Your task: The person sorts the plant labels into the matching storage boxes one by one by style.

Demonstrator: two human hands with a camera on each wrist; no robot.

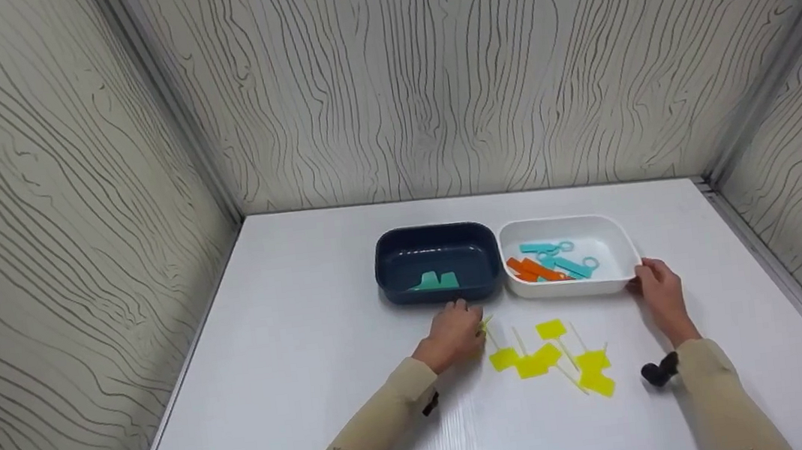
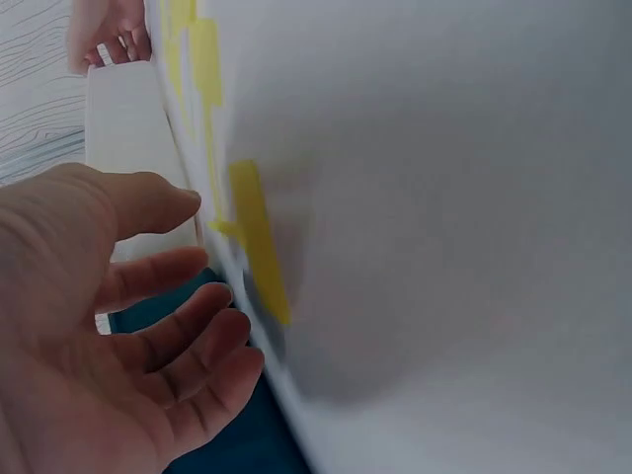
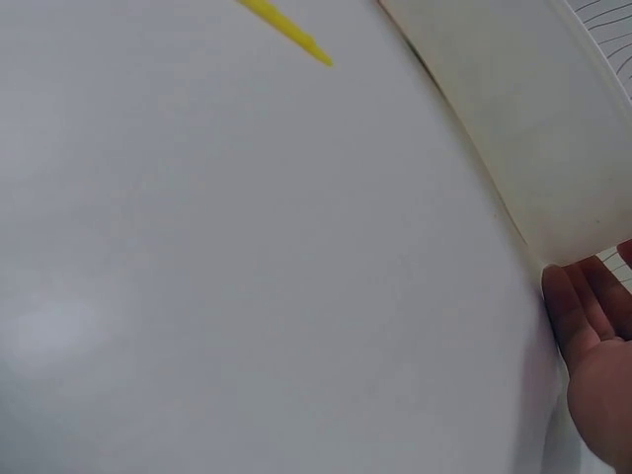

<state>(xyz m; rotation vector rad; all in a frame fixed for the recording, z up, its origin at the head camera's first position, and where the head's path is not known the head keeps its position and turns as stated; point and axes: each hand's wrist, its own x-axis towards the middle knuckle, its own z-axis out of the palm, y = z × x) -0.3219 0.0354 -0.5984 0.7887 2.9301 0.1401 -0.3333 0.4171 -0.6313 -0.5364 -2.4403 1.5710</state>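
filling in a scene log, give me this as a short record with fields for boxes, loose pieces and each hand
left box: dark blue box, green pieces inside
right box: white box, light blue pieces and orange pieces inside
loose pieces: yellow flags on thin sticks, on the white table nearer the person than the boxes
left hand: in front of the dark blue box, beside a yellow flag, nothing seen held
right hand: touching the white box's near right corner, grip unclear

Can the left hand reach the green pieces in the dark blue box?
Likely yes: the left hand is close to the dark blue box, whose open top leaves the green pieces uncovered.
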